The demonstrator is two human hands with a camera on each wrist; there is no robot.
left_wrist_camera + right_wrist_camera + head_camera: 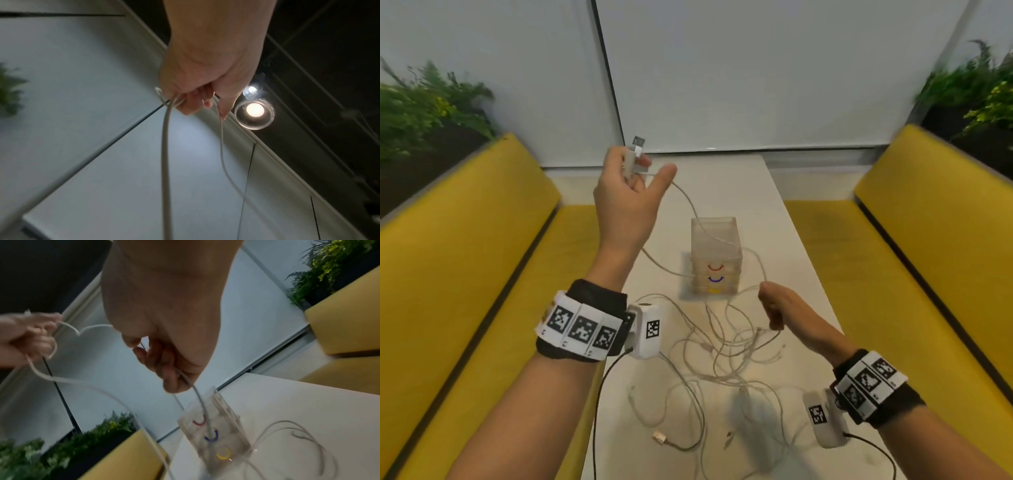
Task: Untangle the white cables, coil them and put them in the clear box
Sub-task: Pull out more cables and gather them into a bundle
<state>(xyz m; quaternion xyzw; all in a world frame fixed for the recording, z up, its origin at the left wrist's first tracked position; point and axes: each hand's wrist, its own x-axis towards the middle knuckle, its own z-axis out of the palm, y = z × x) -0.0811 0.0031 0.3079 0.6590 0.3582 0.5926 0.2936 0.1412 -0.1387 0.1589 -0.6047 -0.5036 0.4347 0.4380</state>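
Observation:
My left hand (631, 181) is raised above the table and holds the USB plug end (635, 152) of a white cable (685, 195) between its fingers, thumb out. That cable drops past the clear box (715, 240) toward my right hand (774, 306), which pinches a strand of it low over the table. In the left wrist view the left hand (197, 97) has cable loops (166, 138) hanging from its fingers. In the right wrist view the right hand (170, 369) grips the cable (197, 395) above the clear box (213, 434). A tangle of white cables (726, 349) lies on the table.
The clear box has stacked drawers with red, blue and yellow handles (715, 279). The narrow white table (774, 212) runs between two yellow benches (465, 260) (928, 240). Plants (424, 102) stand behind them. A loose plug (660, 437) lies near the front edge.

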